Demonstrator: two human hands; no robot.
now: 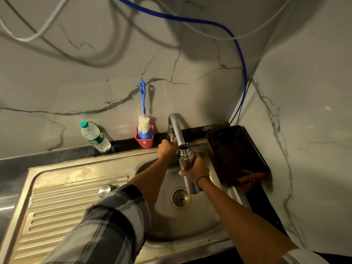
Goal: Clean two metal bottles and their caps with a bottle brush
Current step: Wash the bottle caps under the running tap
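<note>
My right hand point(196, 167) grips a metal bottle point(185, 156) around its middle and holds it upright over the sink basin point(190, 216), its open threaded neck right under the tap spout point(178, 130). My left hand point(166, 149) is curled around the tap handle at the base of the tap. A metal cap point(106, 189) lies on the ribbed drainboard point(62, 206), partly hidden by my left sleeve. The bottle brush point(143, 119), blue-handled with white bristles, stands in a red cup point(144, 142) against the back wall.
A clear plastic water bottle point(94, 137) with a green cap stands on the ledge at back left. A dark perforated basket point(235, 155) sits right of the sink with an orange cloth point(249, 179) at its near end. A blue hose point(242, 88) runs down the corner.
</note>
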